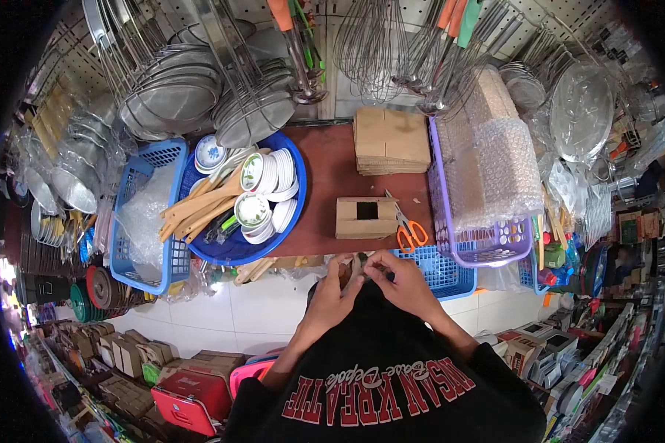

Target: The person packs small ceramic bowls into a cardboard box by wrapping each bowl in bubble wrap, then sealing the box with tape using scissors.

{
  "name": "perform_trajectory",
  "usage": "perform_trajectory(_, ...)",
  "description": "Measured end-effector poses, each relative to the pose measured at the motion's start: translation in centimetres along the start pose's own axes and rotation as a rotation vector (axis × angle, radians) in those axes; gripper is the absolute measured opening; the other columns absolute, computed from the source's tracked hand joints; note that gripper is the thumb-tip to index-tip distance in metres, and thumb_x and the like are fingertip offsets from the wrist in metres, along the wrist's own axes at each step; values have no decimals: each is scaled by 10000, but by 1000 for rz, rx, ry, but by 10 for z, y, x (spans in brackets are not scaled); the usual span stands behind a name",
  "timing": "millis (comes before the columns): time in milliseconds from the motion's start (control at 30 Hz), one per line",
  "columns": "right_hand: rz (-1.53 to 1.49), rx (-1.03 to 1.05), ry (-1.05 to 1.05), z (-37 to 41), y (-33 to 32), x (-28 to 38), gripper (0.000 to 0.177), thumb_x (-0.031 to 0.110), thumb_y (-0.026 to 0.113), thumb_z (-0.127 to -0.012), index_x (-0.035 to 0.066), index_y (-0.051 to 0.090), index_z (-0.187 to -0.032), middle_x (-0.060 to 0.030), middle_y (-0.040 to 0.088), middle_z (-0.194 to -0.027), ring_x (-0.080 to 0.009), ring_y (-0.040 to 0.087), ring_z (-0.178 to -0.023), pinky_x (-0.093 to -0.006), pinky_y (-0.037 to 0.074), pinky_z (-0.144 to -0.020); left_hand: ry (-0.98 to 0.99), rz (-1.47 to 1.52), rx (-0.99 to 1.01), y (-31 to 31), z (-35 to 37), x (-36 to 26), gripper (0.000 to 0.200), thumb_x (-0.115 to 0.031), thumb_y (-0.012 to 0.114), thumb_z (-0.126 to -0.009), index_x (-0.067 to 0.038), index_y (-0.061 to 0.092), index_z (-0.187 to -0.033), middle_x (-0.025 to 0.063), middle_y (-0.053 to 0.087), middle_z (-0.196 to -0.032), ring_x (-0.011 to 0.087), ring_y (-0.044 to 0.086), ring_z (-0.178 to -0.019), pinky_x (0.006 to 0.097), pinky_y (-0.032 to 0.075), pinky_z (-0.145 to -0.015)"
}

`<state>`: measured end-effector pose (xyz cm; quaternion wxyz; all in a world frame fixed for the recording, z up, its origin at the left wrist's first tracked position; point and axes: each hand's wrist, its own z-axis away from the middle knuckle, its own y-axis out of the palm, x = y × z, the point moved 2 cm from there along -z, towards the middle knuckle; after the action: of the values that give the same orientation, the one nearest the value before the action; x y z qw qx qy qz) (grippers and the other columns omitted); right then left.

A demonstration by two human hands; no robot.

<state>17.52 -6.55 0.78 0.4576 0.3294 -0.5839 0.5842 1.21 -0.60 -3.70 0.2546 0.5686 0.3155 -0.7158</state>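
My left hand and my right hand meet at the table's front edge, close to my body. Both have their fingers closed around a small greyish-brown object, too small and covered to name. Just beyond them lies a small cardboard box with a dark rectangular opening. Scissors with orange handles rest against its right side, blades pointing away from me. Behind the box sits a stack of flat cardboard pieces.
On the left, a blue round basket holds small bowls and wooden utensils, beside a light-blue basket with plastic wrap. A purple basket with bubble-wrapped items stands right. A blue crate sits lower. Strainers and whisks hang behind.
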Motion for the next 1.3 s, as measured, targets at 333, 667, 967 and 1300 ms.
perform_trajectory(333,-60,40,-32,2,4,-18,159,132,619,-956,-5,624,-1037,-102,677,-888,-183,665,-766,-299,515,-714,-13,-28,111,-1,-3,-2,438,-136,571,-985,-65,437,-1397,186,610,-1208,268,622,-949,362,486,-853)
perform_trajectory(667,-139,25,50,10,4,-26,233,193,615,-969,-26,630,-1047,-151,689,-887,-204,678,-752,-334,520,-697,-30,-82,158,3,-9,0,431,-116,580,-970,-75,458,-1381,215,561,-1338,385,567,-1224,398,461,-988)
perform_trajectory(967,-194,108,71,8,8,-26,158,139,584,-983,29,630,-1086,-56,676,-938,-125,629,-833,-274,499,-769,32,-187,11,5,-11,8,377,-31,574,-942,-71,516,-1312,159,548,-1079,307,580,-891,359,482,-794)
perform_trajectory(1300,438,-468,146,-18,-33,-172,252,92,653,-876,23,580,-1108,-176,651,-1010,-361,666,-908,-459,534,-753,-14,400,-66,-3,-2,40,49,-14,538,-977,-6,571,-1012,101,556,-1183,99,552,-742,229,432,-603)
